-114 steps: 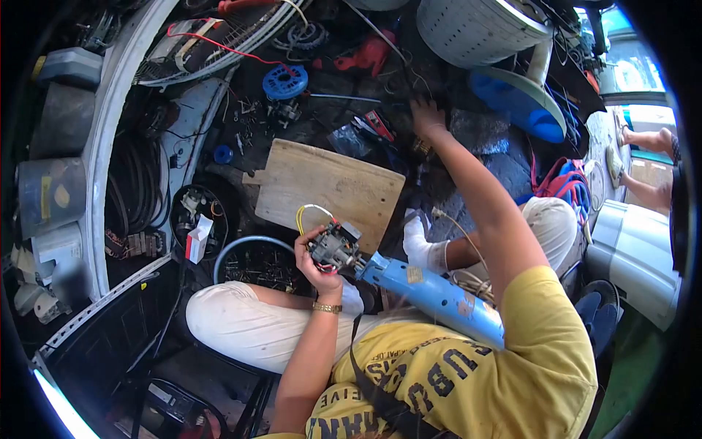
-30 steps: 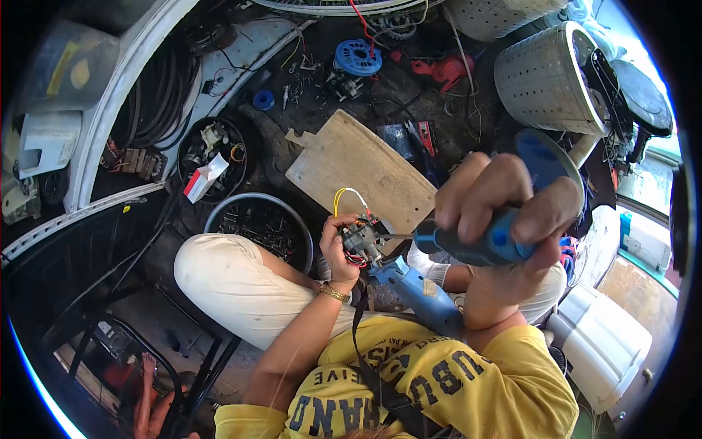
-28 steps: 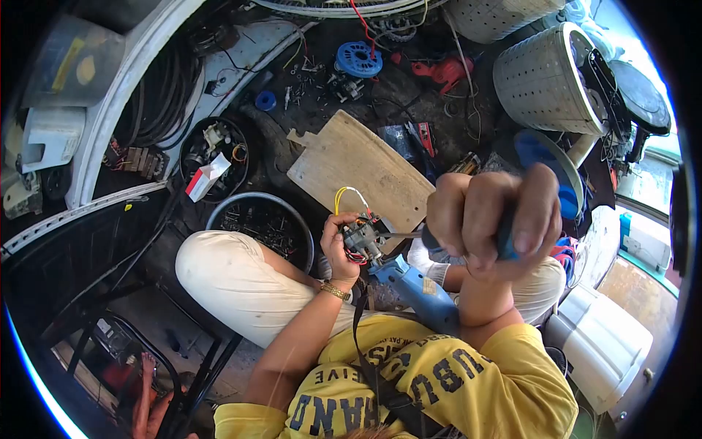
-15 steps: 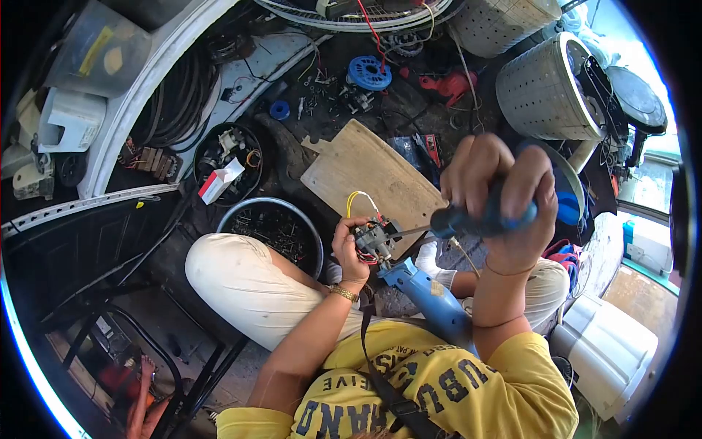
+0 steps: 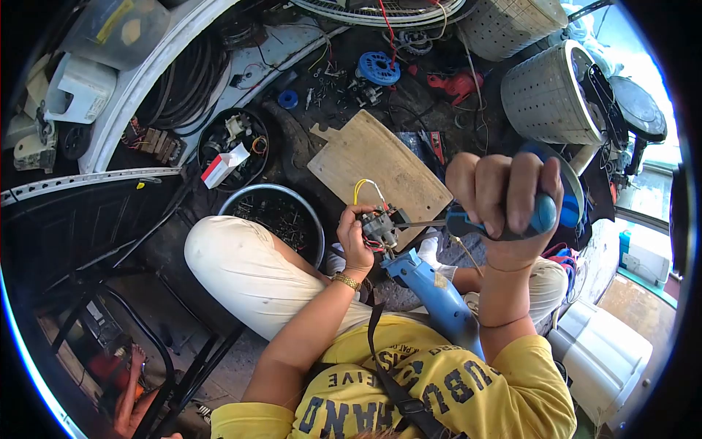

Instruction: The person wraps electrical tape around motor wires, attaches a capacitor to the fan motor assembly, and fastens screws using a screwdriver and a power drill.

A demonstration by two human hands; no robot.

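My left hand [image 5: 356,240] grips a small metal electric fan motor [image 5: 380,228] with yellow and white wires at its top. In my right hand [image 5: 504,190] is a screwdriver [image 5: 545,212] with a blue and black handle, my fingers wrapped over it. Its shaft points left and meets the right side of the motor; the exact contact at the tip is too small to make out. Just below the motor, a blue plastic fan stand neck [image 5: 431,296] leans across my lap, its upper end close to the motor.
A wooden board [image 5: 380,164] lies on the floor beyond my hands. A metal basin [image 5: 319,223] of screws is beside my knee, with a black tub [image 5: 202,157] of parts behind it. Perforated white baskets [image 5: 545,95] stand at right. Another person's arm [image 5: 131,380] shows at lower left.
My right hand has turned on the screwdriver handle, and the handle's end now shows at its right. The motor stays in my left hand. The whole view has shifted slightly.
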